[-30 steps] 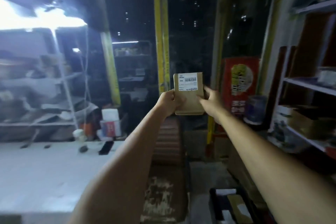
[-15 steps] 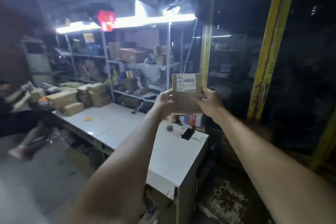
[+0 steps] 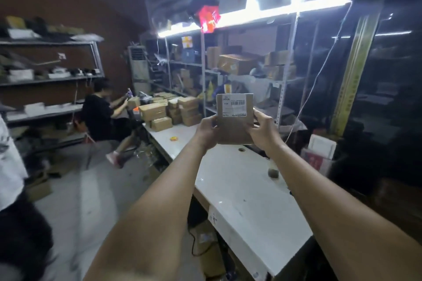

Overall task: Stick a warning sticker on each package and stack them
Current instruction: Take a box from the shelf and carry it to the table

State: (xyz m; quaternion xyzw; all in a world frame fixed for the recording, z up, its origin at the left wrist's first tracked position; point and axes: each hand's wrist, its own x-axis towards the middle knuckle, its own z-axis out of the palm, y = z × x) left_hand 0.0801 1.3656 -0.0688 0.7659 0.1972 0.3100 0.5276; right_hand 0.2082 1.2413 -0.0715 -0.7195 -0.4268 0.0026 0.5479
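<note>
Both arms stretched forward. Left hand (image 3: 206,131) grips the left edge of a flat brown package (image 3: 235,121), fingers curled behind it; right hand (image 3: 262,129) grips the right edge the same way. Package held upright in the air above the long white table (image 3: 239,189), white shipping label (image 3: 234,105) with barcode on its upper half, facing the camera. No warning sticker made out on that face, though print is too small to read. Farther down the table, stacks of brown boxes (image 3: 173,109). A seated person (image 3: 100,116) works beside them
</note>
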